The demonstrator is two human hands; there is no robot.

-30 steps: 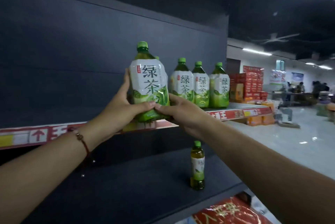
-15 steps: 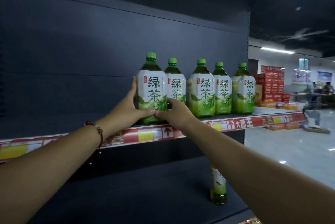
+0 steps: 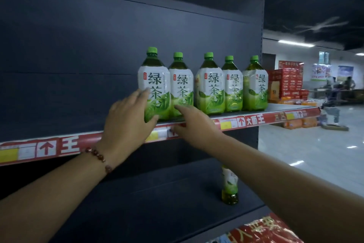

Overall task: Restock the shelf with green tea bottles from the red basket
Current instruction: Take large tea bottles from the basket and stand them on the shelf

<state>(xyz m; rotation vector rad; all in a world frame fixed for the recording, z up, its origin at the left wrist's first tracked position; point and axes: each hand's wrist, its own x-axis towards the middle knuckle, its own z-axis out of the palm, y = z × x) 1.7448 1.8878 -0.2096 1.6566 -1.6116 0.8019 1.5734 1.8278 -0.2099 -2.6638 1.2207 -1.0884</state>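
Observation:
Several large green tea bottles with green caps stand in a row on the dark shelf (image 3: 291, 107). The leftmost bottle (image 3: 155, 85) stands upright at the shelf's front edge, touching the second bottle (image 3: 182, 85). My left hand (image 3: 128, 122), with a bead bracelet on the wrist, lies loosely against the leftmost bottle's lower left side, fingers spread and thumb at its base. My right hand (image 3: 195, 124) is off the bottles, its fingers stretched towards the foot of the second bottle. The red basket is out of view.
A small green tea bottle (image 3: 229, 185) stands alone on the lower shelf (image 3: 157, 203), partly behind my right arm. A red printed item (image 3: 266, 231) shows at the bottom edge. Stacked red cartons (image 3: 287, 83) and an open shop floor lie to the right.
The bottle I carried has been set down at the left end of the row. Both hands have loosened from it, and the right one has drawn back.

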